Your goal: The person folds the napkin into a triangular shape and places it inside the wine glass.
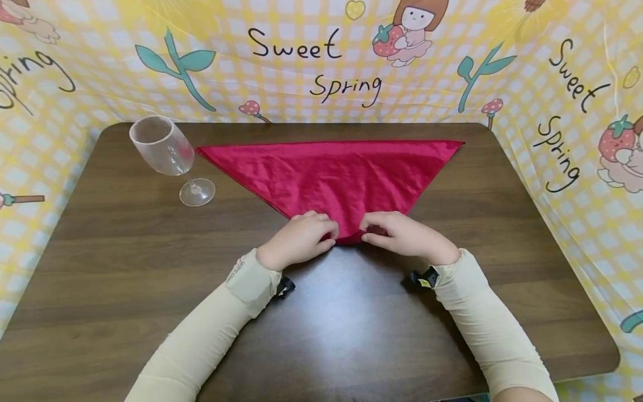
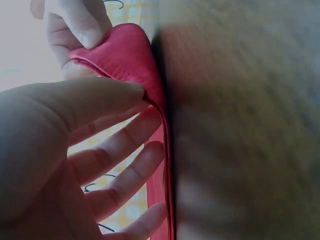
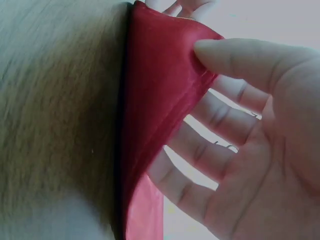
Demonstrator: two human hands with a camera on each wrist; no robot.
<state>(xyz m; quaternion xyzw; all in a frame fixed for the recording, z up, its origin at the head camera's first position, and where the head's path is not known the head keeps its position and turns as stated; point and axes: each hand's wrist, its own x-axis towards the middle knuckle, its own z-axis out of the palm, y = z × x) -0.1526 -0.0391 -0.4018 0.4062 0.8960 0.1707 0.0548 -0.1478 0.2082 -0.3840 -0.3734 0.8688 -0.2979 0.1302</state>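
Observation:
A shiny dark-pink cloth napkin (image 1: pixel 341 178) lies folded into a triangle, its long edge along the back and its blunt near end toward the person. At that near end, the left hand (image 1: pixel 303 237) pinches the napkin's left side between thumb and fingers. Opposite it, the right hand (image 1: pixel 402 234) pinches the right side. Both wrist views show the near end lifted and curled, with the left thumb (image 2: pixel 120 92) and the right thumb (image 3: pixel 225 55) on the fabric. The other fingers spread along the edge behind it.
To the left of the napkin stands a clear wine glass (image 1: pixel 166 148), close to the napkin's left corner. Everything rests on a brown wooden table (image 1: pixel 125 268) with rounded corners. A yellow checked curtain (image 1: pixel 281 67) with printed words hangs around its back and sides.

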